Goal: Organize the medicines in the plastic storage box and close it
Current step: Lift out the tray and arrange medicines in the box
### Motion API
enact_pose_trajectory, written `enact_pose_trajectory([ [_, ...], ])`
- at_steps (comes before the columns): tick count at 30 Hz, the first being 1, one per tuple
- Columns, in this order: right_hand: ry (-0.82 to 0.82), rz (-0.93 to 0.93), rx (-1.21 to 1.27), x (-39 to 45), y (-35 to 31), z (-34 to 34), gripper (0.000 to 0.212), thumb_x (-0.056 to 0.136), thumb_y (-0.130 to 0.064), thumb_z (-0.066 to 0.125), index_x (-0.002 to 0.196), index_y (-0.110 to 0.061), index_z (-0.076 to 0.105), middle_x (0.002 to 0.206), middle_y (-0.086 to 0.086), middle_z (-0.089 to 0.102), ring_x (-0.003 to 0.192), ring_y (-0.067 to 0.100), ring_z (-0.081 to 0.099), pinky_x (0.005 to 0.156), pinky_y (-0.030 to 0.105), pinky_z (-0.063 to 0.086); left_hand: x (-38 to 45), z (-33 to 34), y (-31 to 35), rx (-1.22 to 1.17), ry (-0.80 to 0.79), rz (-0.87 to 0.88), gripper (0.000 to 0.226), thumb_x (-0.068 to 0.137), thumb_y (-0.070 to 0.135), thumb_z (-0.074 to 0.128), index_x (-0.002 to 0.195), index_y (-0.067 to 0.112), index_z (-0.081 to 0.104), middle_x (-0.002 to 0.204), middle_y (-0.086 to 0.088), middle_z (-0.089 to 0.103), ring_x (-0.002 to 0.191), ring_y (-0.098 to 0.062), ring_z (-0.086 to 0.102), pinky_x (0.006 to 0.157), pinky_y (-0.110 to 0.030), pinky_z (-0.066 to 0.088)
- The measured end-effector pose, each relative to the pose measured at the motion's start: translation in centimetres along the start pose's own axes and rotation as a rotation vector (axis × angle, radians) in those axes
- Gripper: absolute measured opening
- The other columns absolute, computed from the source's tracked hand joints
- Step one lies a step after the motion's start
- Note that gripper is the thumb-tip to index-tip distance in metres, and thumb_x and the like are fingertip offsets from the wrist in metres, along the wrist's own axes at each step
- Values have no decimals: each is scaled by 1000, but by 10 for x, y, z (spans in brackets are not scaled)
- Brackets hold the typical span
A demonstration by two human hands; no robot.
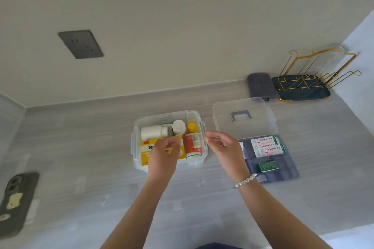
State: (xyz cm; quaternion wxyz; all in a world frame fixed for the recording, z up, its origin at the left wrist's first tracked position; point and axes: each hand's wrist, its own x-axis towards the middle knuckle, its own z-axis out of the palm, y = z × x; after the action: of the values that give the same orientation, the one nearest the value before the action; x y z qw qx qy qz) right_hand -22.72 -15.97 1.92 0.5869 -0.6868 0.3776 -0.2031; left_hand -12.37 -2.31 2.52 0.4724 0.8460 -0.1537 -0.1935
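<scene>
Your left hand (165,152) hovered over the front of the plastic storage box (139,127), fingers curled in above the yellow carton (146,152). Whether they pinched anything, you couldn't tell from here. Your right hand (220,143) hung just off the box's right wall, fingers loosely bent, holding nothing.

Inside the box, on the bench (81,147), a white bottle (151,132) lay on its side at the back, a white-capped bottle (179,126) and a yellow-capped one (191,126) stood beside it, and an orange bottle (191,146) lay along the right side.

To the right sat the grey insert tray (283,174) with two white packets (267,145) and a small green pack (268,166). The clear lid (242,115) lay behind it.

The risk, as it looked: the box seemed crowded, and the standing bottles might ride high. If so, the tray could sit proud and the lid wouldn't latch. A nudge from your left hand could also topple the upright bottles.

As for labels, the carton showed a large Chinese character in black, partly hidden by your hand. The packets' red and green print was too small to read.
</scene>
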Motion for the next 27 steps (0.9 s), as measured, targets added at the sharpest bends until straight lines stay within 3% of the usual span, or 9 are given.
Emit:
enact_pose_trajectory([
  [4,-51,-32,-109,-4,-3,39,17,80,-17,68,97,-16,72,88,-5,72,73,-9,63,67,7,49,20,-30,-20,117,-64,-21,24,89,28,56,109,20,66,110,4,63,99,-13,58,82,-26,46],
  [9,-186,62,-298,-2,-1,67,27,84,-21,64,109,-13,67,100,-5,71,87,3,64,78,12,49,41,-42,-35,233,-182,-1,32,88,32,57,119,22,60,120,3,57,99,-10,53,82,-23,42],
  [12,-243,64,-524,5,-3,79,11,88,-25,55,91,-19,63,86,-5,70,79,10,65,67,20,46,51,-41,-37,298,-222,28,35,88,33,57,121,21,58,123,1,57,110,-17,54,90,-28,42],
  [14,-289,118,-633,12,-4,85,21,90,-29,51,71,-21,47,63,-7,54,58,8,51,51,19,34,57,-40,-37,350,-265,39,37,88,32,56,122,19,57,125,-1,57,113,-19,53,93,-30,42],
  [16,-326,185,-664,19,-6,89,29,91,-30,49,65,-19,41,57,-4,44,52,8,42,48,20,29,62,-39,-38,379,-297,52,36,89,30,55,122,17,57,126,-3,57,117,-20,51,99,-34,41],
  [19,-306,225,-567,25,-10,90,18,88,-28,54,82,-12,62,79,8,66,70,18,60,59,24,46,68,-43,-37,327,-304,50,29,88,24,57,116,18,63,120,-2,60,113,-18,53,94,-31,42],
  [22,-276,310,-333,28,-12,83,22,86,-23,60,105,-12,65,100,8,71,89,22,68,80,37,57,72,-49,-34,183,-283,-7,21,87,21,60,106,18,68,110,2,66,104,-14,60,87,-26,45],
  [25,-254,403,-76,30,-16,73,24,87,-16,61,110,-11,63,102,12,70,80,21,69,70,32,59,74,-56,-32,118,-247,-32,21,86,21,61,105,21,69,100,5,68,88,-10,62,71,-17,45],
  [27,-229,416,54,30,-20,65,25,87,-14,60,112,-8,62,100,14,69,76,21,68,63,27,58,73,-61,-30,20,-216,-78,22,84,22,63,105,24,69,96,5,69,82,-9,66,70,-20,52],
])
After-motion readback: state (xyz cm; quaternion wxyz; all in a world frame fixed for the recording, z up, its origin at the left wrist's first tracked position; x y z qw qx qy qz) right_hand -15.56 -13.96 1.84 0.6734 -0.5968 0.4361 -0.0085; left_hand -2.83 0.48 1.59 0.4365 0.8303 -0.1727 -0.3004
